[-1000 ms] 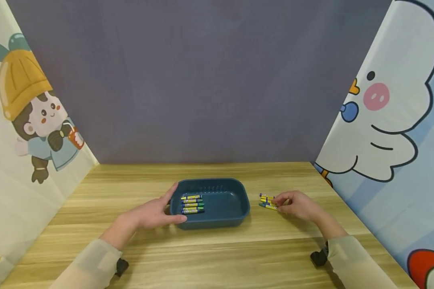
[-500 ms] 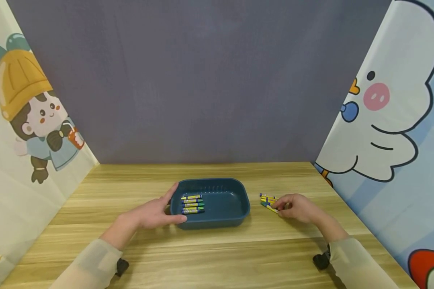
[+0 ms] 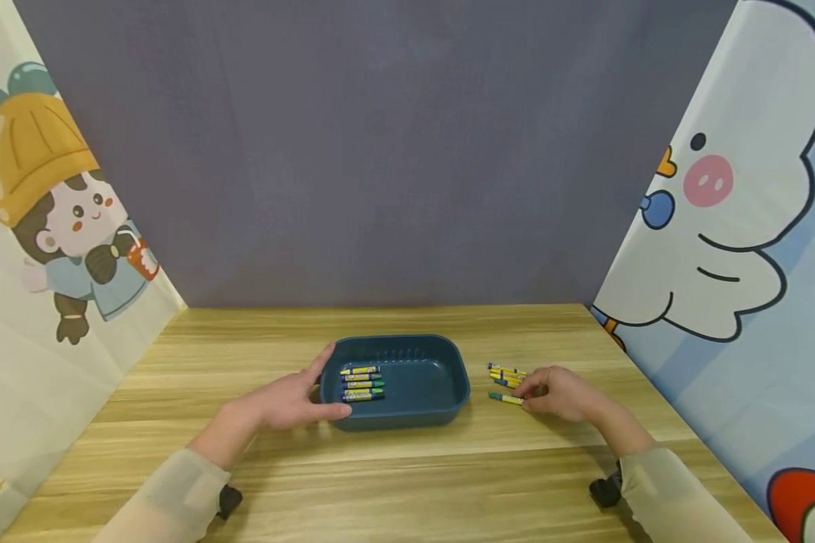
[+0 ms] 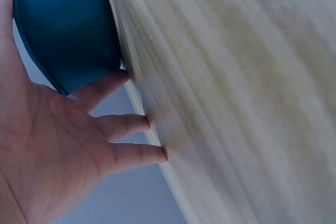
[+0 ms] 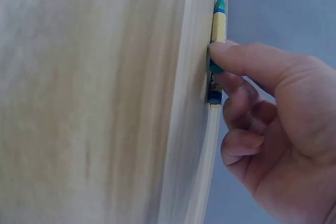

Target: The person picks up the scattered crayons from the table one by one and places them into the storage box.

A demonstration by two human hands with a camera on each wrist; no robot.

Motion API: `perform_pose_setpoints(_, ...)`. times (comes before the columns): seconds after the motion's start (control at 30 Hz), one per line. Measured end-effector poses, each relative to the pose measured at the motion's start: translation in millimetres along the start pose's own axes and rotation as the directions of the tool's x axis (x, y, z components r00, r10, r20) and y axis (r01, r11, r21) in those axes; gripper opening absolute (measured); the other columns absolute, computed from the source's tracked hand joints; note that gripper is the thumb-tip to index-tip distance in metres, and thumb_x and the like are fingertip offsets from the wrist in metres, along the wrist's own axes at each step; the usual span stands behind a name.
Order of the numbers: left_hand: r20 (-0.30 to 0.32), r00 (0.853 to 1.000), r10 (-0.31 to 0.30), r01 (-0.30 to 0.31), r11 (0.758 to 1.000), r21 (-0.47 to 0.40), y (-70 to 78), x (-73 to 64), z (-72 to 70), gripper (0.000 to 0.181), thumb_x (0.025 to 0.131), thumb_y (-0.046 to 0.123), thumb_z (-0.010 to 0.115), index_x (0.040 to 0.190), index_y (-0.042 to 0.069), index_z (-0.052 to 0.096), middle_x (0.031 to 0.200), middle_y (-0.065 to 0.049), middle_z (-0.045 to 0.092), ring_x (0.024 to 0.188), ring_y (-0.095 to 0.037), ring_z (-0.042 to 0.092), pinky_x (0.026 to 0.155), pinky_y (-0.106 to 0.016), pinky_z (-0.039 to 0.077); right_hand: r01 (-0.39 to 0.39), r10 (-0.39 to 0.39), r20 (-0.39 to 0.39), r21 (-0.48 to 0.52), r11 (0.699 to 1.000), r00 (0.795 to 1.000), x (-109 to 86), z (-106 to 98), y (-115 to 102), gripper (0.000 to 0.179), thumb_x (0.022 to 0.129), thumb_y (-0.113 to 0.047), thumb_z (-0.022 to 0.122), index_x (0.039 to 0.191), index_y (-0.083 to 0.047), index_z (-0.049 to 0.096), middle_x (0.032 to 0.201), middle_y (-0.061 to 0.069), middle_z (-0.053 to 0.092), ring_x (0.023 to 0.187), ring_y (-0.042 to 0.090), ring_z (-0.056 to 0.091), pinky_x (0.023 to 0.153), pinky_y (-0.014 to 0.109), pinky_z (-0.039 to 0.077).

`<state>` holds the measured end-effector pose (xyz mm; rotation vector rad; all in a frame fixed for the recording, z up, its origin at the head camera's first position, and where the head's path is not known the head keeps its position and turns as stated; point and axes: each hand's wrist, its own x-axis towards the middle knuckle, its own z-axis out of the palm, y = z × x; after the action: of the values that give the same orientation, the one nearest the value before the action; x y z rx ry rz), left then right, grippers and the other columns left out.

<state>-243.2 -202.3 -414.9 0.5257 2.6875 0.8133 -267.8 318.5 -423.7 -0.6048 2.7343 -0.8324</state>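
Note:
Around the left end of a dark blue tray (image 3: 401,413) rests my left hand (image 3: 292,400), its thumb on the near rim. The left wrist view shows its fingers (image 4: 139,156) fairly straight, with tips at the tabletop. Inside the tray, several yellow-wrapped crayons (image 3: 362,385) lie side by side at the left. To the right, my right hand (image 3: 560,392) pinches the rear end of a green crayon (image 3: 502,397), which lies low along the table with its tip toward the tray. Just beyond it is a small group of crayons (image 3: 505,371), partly hidden by the fingers.
The tray's right half shows bare floor (image 3: 421,381). A light wooden table (image 3: 380,490) runs back to a grey panel (image 3: 380,151). Cartoon-printed sheets stand at the left (image 3: 81,226) and right (image 3: 740,226).
My right hand has drawn the green crayon toward the near side, apart from the other crayons. The left hand and tray have stayed put.

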Motion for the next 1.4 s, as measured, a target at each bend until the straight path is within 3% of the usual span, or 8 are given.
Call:
perform_pose_setpoints(0.23,0.002,1.000,-0.004,0.004,1.000,0.004,0.5,-0.5,0.1,0.127,0.094,0.077,0.072,0.177,0.029,-0.012,0.162,-0.032,0.052,0.149,-0.047,0.055,0.122,-0.064,0.044,0.020,-0.016,-0.096,0.045,0.999,0.995,2.8,-0.7,-6.9,0.018,0.100,-0.016,0.080,0.117,-0.013,0.082,0.105,0.002,0.072,0.073,0.008,0.056,0.063,0.028,0.050)
perform_pose_setpoints(0.57,-0.005,1.000,0.000,0.000,1.000,0.010,0.3,0.3,-0.6,0.128,0.094,0.077,0.071,0.178,0.027,-0.011,0.163,-0.031,0.052,0.150,-0.046,0.055,0.122,-0.064,0.044,0.087,-0.069,-0.177,0.093,0.992,0.982,17.0,-10.6,-42.6,0.021,0.104,-0.020,0.077,0.124,-0.018,0.082,0.108,0.004,0.072,0.065,0.010,0.052,0.056,0.028,0.046)
perform_pose_setpoints(0.9,0.002,1.000,-0.002,0.002,1.000,0.006,-0.1,0.0,0.0,0.128,0.094,0.077,0.072,0.177,0.029,-0.012,0.164,-0.032,0.051,0.150,-0.047,0.054,0.122,-0.063,0.044,0.201,-0.182,-0.147,0.131,0.971,0.972,42.1,3.7,-87.1,0.023,0.103,-0.019,0.078,0.125,-0.017,0.083,0.108,0.005,0.069,0.061,0.009,0.050,0.055,0.027,0.044)
perform_pose_setpoints(1.1,0.006,1.000,-0.007,0.007,1.000,0.007,0.3,-0.2,0.1,0.127,0.094,0.077,0.071,0.177,0.030,-0.013,0.164,-0.033,0.050,0.150,-0.048,0.054,0.122,-0.064,0.043,0.249,-0.236,-0.128,0.102,0.963,0.963,59.2,15.6,-109.8,0.024,0.102,-0.020,0.079,0.125,-0.024,0.085,0.103,0.001,0.068,0.065,0.010,0.048,0.059,0.026,0.044)
perform_pose_setpoints(1.4,-0.005,1.000,-0.003,0.003,1.000,-0.002,0.3,0.1,0.5,0.128,0.093,0.076,0.072,0.178,0.027,-0.010,0.165,-0.032,0.049,0.150,-0.048,0.054,0.122,-0.064,0.044,0.276,-0.272,-0.049,0.107,0.955,0.961,85.5,39.8,-138.6,0.025,0.107,-0.020,0.073,0.128,-0.027,0.083,0.117,0.002,0.070,0.071,0.014,0.050,0.066,0.029,0.047)
